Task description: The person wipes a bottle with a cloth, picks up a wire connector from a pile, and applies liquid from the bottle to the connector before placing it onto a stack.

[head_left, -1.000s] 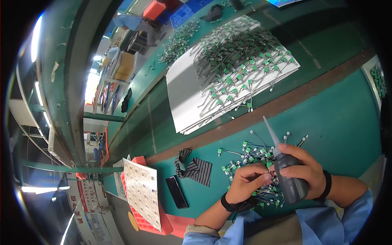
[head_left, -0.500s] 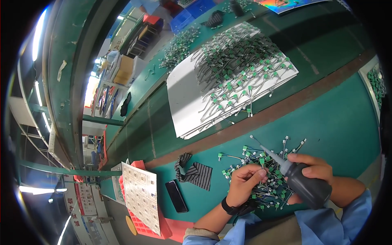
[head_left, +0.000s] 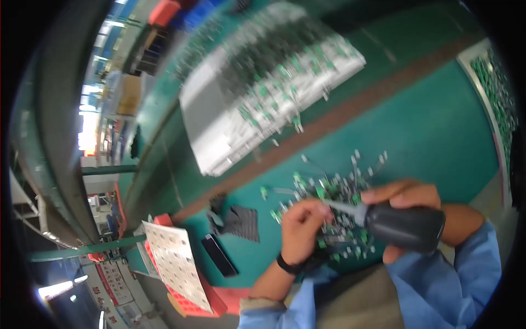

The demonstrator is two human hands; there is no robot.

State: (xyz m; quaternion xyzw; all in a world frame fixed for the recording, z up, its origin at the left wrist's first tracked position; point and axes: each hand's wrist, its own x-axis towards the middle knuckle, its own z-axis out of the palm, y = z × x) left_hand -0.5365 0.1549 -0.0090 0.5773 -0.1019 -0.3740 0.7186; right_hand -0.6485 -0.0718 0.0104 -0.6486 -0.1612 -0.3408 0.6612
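My right hand grips a dark grey handled screwdriver laid nearly level, its metal tip pointing left. The tip reaches my left hand, whose fingers are pinched on a small green wired part that is mostly hidden. Both hands hover over a loose heap of small green wired parts on the green mat. The picture is blurred by motion.
A white tray covered with many green wired parts lies farther back. Left of my hands lie a black ribbed piece, a black phone and a white card over a red tray. More green parts sit at the right edge.
The screwdriver has swung from pointing up and away to lying nearly level, tip at my left fingers. Both hands have shifted slightly, and the view has moved and blurred.
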